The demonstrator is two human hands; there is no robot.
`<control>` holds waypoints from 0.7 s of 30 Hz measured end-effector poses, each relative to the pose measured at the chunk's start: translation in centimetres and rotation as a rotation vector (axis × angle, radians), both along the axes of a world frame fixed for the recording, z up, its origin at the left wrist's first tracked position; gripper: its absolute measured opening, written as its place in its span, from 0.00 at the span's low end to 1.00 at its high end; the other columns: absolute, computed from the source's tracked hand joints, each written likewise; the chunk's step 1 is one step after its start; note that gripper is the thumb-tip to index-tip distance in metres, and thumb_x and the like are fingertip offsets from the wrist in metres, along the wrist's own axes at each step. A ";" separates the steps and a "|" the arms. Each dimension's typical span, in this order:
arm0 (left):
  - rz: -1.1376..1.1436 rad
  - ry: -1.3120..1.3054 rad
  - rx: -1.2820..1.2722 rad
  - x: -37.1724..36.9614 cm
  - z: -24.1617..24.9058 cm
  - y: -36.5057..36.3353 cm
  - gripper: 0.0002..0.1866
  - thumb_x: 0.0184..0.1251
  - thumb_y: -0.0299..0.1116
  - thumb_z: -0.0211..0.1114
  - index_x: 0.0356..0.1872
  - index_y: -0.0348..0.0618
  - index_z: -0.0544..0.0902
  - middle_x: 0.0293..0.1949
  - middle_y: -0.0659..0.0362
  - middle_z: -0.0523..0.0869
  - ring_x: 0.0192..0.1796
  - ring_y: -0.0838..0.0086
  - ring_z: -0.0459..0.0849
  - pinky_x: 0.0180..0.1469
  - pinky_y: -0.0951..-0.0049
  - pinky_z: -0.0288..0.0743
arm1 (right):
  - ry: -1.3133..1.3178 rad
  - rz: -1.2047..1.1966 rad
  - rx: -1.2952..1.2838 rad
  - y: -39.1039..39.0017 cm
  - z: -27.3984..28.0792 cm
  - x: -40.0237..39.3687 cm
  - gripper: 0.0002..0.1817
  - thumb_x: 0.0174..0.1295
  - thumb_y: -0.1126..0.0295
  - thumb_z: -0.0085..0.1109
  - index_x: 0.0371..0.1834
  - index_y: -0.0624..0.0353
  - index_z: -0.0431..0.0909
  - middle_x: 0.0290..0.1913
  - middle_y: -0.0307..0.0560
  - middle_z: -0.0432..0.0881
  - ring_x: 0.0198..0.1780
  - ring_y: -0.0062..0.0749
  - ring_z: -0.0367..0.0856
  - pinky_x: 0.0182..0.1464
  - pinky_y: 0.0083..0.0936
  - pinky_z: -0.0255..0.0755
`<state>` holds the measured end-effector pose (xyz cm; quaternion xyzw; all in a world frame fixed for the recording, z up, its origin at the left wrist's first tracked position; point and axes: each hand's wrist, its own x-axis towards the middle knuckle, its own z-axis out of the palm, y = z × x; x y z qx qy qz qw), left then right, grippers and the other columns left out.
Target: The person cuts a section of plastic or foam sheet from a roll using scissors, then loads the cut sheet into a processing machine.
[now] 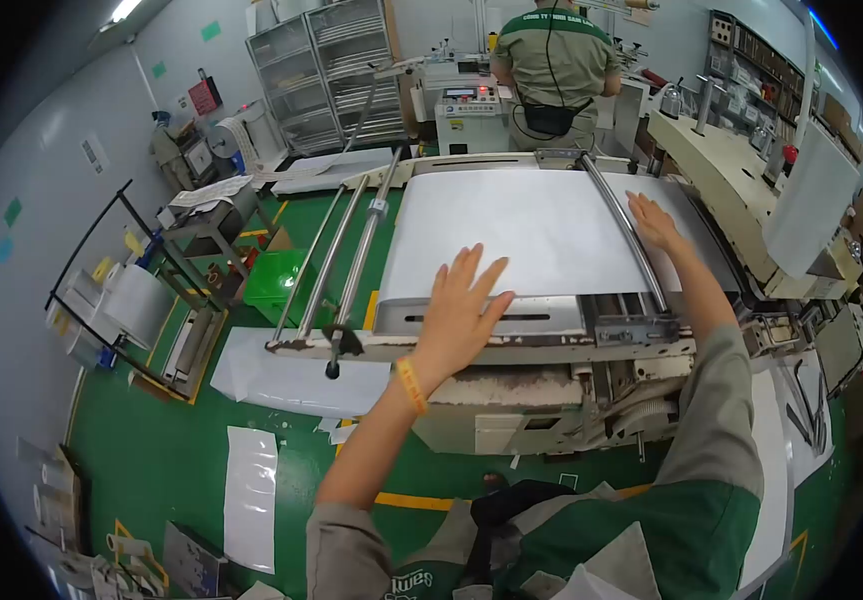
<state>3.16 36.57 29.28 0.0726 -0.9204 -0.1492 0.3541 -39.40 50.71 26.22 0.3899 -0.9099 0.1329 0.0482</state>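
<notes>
A wide white sheet (511, 225) lies over the bed of a large machine (541, 352). My left hand (459, 315) is open, its fingers spread at the sheet's near left corner, and a yellow band circles the wrist. On the right, my right hand (655, 222) is open too, fingers stretched over the part of the sheet beyond a metal bar (623, 230). That bar crosses the sheet from front to back, just left of my right hand. Neither hand has anything gripped in it.
Metal rollers (359, 250) stick out at the machine's left. A green bin (276, 285) stands on the floor beyond them. Another person (553, 70) is at a machine at the back. A beige machine arm (741, 190) flanks the right side. White sheeting (291, 375) lies below the rollers.
</notes>
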 end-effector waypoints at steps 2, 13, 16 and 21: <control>0.029 -0.192 -0.111 -4.5 -2.5 -1.9 0.25 0.63 0.48 0.48 0.60 0.52 0.65 0.64 0.48 0.58 0.66 0.53 0.53 0.63 0.50 0.46 | -0.021 -0.050 0.125 0.8 0.0 1.4 0.27 0.63 0.46 0.24 0.65 0.36 0.53 0.68 0.45 0.49 0.69 0.45 0.46 0.63 0.57 0.38; 0.461 -0.576 0.015 -2.3 -5.1 -8.9 0.36 0.54 0.67 0.44 0.63 0.62 0.60 0.67 0.57 0.53 0.68 0.52 0.46 0.60 0.36 0.36 | -0.058 -0.354 0.197 3.2 0.2 0.8 0.36 0.55 0.34 0.31 0.66 0.31 0.49 0.70 0.42 0.43 0.69 0.50 0.39 0.64 0.58 0.35; 0.544 -0.546 0.106 -1.6 -5.1 -8.8 0.38 0.53 0.68 0.44 0.63 0.60 0.59 0.67 0.56 0.51 0.69 0.55 0.44 0.61 0.38 0.38 | -0.125 -0.433 0.150 3.7 -0.6 -1.5 0.39 0.53 0.32 0.31 0.67 0.32 0.45 0.70 0.49 0.41 0.69 0.56 0.40 0.64 0.56 0.36; 0.608 -0.542 0.178 -1.5 -5.3 -9.1 0.40 0.55 0.66 0.42 0.65 0.52 0.56 0.67 0.48 0.49 0.69 0.55 0.45 0.62 0.42 0.42 | -0.220 -0.499 0.230 4.0 -0.1 -2.0 0.40 0.55 0.36 0.33 0.68 0.44 0.45 0.69 0.54 0.43 0.68 0.57 0.41 0.64 0.55 0.39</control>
